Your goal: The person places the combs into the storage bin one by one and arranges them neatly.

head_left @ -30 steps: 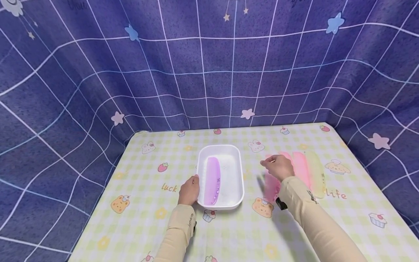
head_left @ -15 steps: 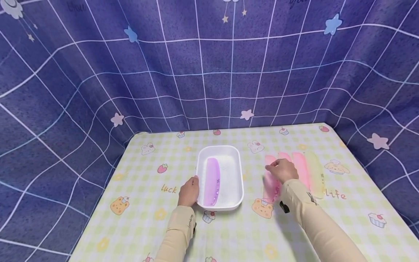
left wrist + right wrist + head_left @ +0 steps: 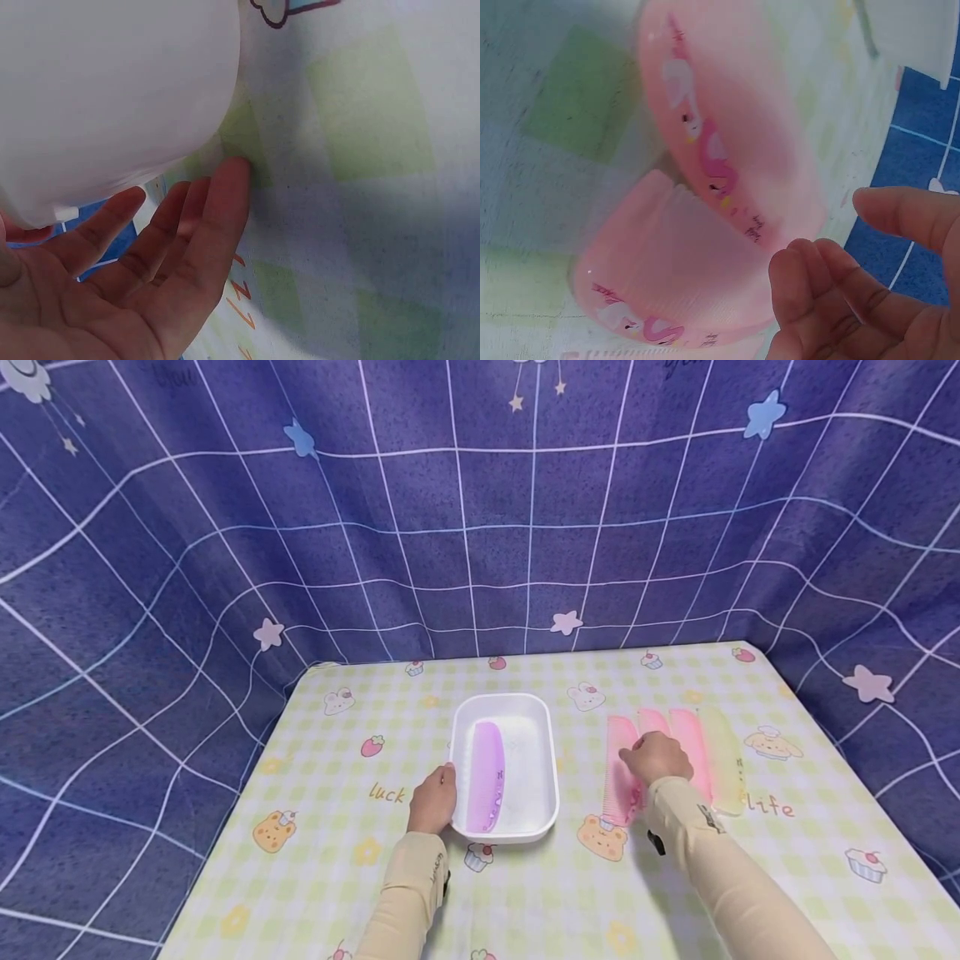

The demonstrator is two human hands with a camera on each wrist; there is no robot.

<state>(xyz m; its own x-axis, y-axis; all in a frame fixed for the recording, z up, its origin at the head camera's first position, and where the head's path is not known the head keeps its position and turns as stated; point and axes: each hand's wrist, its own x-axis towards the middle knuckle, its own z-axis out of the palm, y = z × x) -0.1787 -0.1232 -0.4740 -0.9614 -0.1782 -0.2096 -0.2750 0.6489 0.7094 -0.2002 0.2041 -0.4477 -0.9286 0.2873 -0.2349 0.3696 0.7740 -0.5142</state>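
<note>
A white tray (image 3: pixel 517 839) stands mid-table with a purple comb (image 3: pixel 486 777) lying lengthwise along its left side. My left hand (image 3: pixel 433 799) holds the tray's left wall, thumb at the rim. In the left wrist view its fingers (image 3: pixel 225 202) lie along the outer wall. My right hand (image 3: pixel 656 757) is over a pink comb (image 3: pixel 618 777) and a second pink comb (image 3: pixel 651 720), partly covering both. The right wrist view shows a gap between thumb and fingertips (image 3: pixel 787 274), with nothing held. Flamingo prints mark a pink comb (image 3: pixel 735 97) there.
To the right of my right hand lie a third pink comb (image 3: pixel 688 739) and a pale yellow-green comb (image 3: pixel 722 760), side by side. A checked tablecloth (image 3: pixel 555 902) covers the table. A blue gridded curtain (image 3: pixel 495 560) hangs behind and along both sides.
My right hand has moved right and slightly toward me, from over the leftmost pink comb toward the second one, uncovering more of the first. The left hand and tray stay put.
</note>
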